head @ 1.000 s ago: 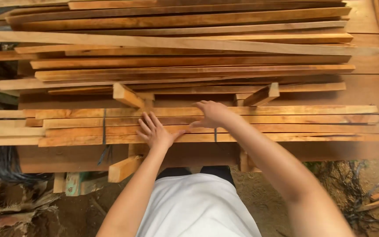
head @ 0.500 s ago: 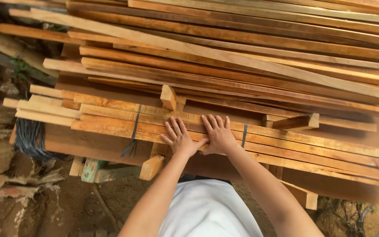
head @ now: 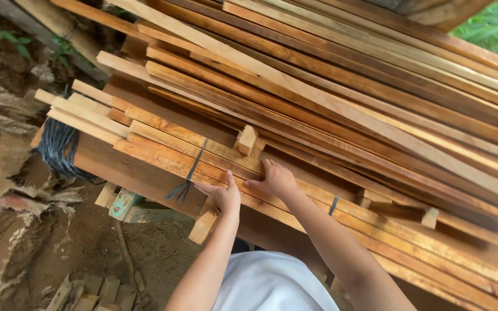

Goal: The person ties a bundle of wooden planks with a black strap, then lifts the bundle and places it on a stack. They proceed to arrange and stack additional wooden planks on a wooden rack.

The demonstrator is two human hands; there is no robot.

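I see both hands flat and open on the tied bundle of wood strips, left hand beside right hand, strips running sideways under them.

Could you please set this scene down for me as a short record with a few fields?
Setting: outdoor stack of long wooden slats on a wooden bench
Left hand: open, palm down on the strapped bundle of slats
Right hand: open, flat on the same bundle
Bundle ties: dark straps
Nearby: small wooden block upright on the stack; dark cord coil at the bench's end
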